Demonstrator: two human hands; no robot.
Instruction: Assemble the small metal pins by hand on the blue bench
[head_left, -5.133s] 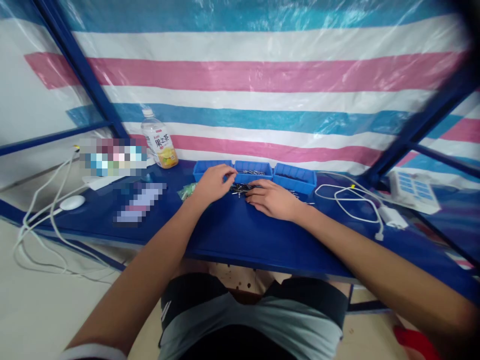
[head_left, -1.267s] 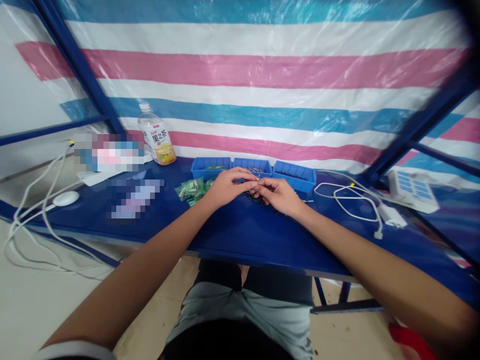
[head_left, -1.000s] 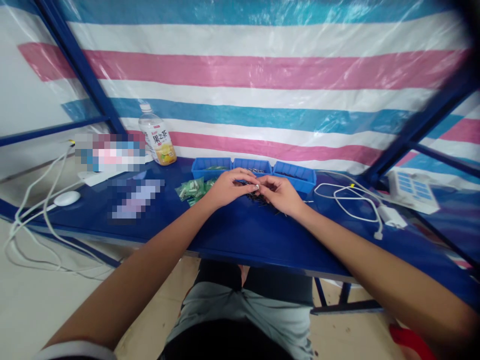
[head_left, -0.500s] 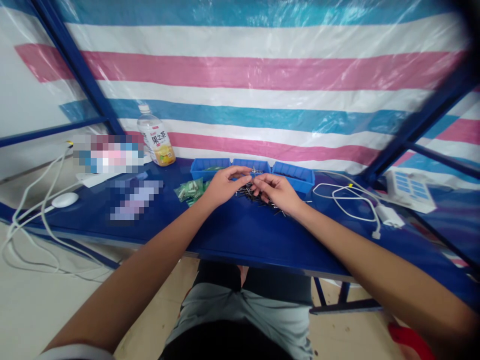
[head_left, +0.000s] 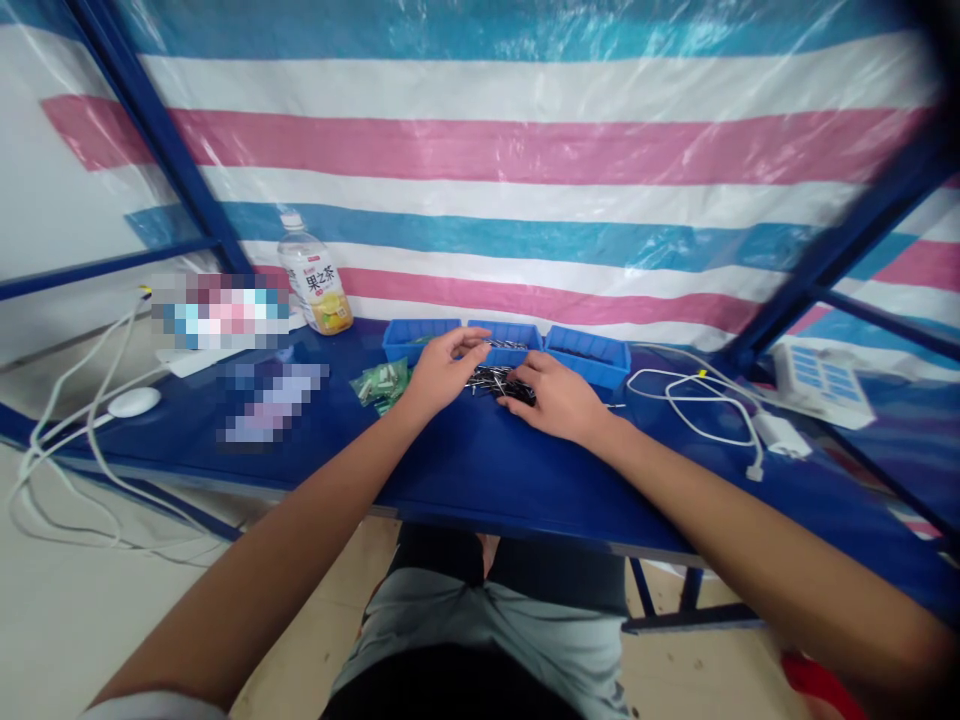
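A loose pile of thin black and silver pins or screws [head_left: 491, 381] lies on the blue table, too small to name for certain. My right hand [head_left: 559, 398] rests at the pile's right side, thumb and fingers apart, fingertips among the pieces. At the front edge of the middle blue bin [head_left: 525, 330], my left hand [head_left: 444, 372] has its thumb and fingers curled together; what they pinch, if anything, is too small to make out. Silver pieces [head_left: 510, 345] show inside that bin, beyond the left fingertips.
Another blue bin [head_left: 405, 350] stands left, and a third bin [head_left: 611, 372] with dark pieces stands right. Green-tinted bags [head_left: 381, 383] lie beside my left wrist. A drink bottle [head_left: 319, 290], white mouse [head_left: 135, 401], white cables [head_left: 697, 425] and power strip [head_left: 825, 390] are farther out.
My hands have parted from where they met above the pile. The right hand has lowered onto the pieces and spread its fingers; the left has shifted slightly left, uncovering the middle bin.
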